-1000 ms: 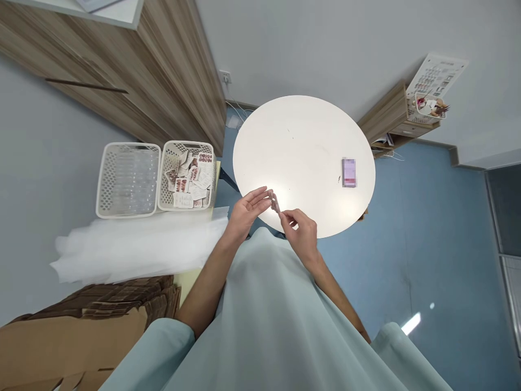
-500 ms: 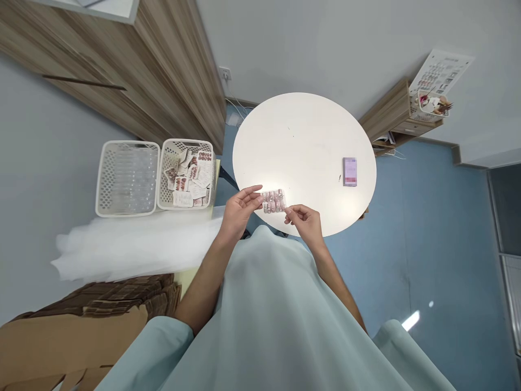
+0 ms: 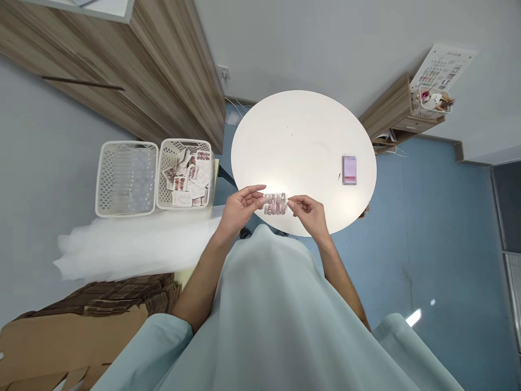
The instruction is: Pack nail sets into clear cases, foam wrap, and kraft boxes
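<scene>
A small clear tray of press-on nails (image 3: 275,204), pink and glittery in two rows, is held over the near edge of the white oval table (image 3: 301,141). My left hand (image 3: 240,210) pinches its left end between thumb and fingers. At the right end, the thumb and fingertips of my right hand (image 3: 310,213) are closed on the tray's edge. Farther right on the table lies a purple box (image 3: 349,170), apart from both hands.
To the left stand a white basket of clear plastic trays (image 3: 128,179) and a white basket (image 3: 163,184) of nail sets and cards. White wrapping sheet (image 3: 134,244) and flattened cardboard (image 3: 73,342) lie nearer. A wooden cabinet (image 3: 163,70) rises behind; a shelf (image 3: 391,111) stands right.
The nail tray has turned to lie more level. My right hand has moved slightly up and right, gripping higher on the tray's right end; my left hand keeps its hold.
</scene>
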`<state>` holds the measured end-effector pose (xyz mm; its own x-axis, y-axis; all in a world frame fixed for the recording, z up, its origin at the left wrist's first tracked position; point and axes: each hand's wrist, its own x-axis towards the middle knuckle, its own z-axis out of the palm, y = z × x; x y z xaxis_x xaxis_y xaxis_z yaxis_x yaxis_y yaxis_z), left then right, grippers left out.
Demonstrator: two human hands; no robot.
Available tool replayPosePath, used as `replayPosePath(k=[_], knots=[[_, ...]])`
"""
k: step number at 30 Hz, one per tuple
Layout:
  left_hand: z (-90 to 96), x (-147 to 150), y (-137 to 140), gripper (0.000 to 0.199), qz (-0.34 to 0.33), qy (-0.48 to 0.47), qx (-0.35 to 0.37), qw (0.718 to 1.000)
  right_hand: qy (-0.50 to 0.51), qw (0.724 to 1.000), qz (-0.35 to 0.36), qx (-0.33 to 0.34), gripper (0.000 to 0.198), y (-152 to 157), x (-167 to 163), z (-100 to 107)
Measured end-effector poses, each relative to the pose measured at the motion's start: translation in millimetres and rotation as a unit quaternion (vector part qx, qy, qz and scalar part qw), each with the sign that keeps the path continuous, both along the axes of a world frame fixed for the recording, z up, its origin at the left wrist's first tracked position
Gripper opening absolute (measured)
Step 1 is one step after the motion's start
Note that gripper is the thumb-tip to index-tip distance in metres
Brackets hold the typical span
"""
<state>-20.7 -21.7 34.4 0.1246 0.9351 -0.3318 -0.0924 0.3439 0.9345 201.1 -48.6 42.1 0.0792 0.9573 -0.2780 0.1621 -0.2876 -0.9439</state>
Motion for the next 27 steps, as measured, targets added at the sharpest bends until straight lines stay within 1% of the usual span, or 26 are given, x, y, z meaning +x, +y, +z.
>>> replayPosePath(k=[3,7,10,13,16,22,27], knots=[[5.8,3,0,0.056,-0.025,0.014,0.003,1.0,0.027,1.0,0.008,-0.01,0.041,5,1,4],[8.0,6,-1,0.059,-0.036,0.025,-0.007,0.999,0.05,0.999,0.011,-0.019,0.041,6,3,3],[3.4,7,-3,0.059,-0.054,0.033,-0.026,0.998,0.059,0.998,-0.005,-0.016,0.042,5,6,-2],[-3.2,7,-5,0.054,-0.083,0.046,-0.047,0.994,0.068,0.997,-0.015,-0.018,0.044,4,10,-7],[-6.8,9,-6,0.053,-0.097,0.068,-0.048,0.992,0.076,0.997,-0.016,-0.023,0.045,5,13,-10],[-8.4,15,-2,0.051,-0.085,0.057,-0.034,0.994,0.073,0.997,-0.021,-0.007,0.042,8,18,-9],[-14.1,19,2,0.044,-0.049,0.049,-0.003,0.998,0.059,0.998,-0.001,-0.012,0.044,9,19,1]])
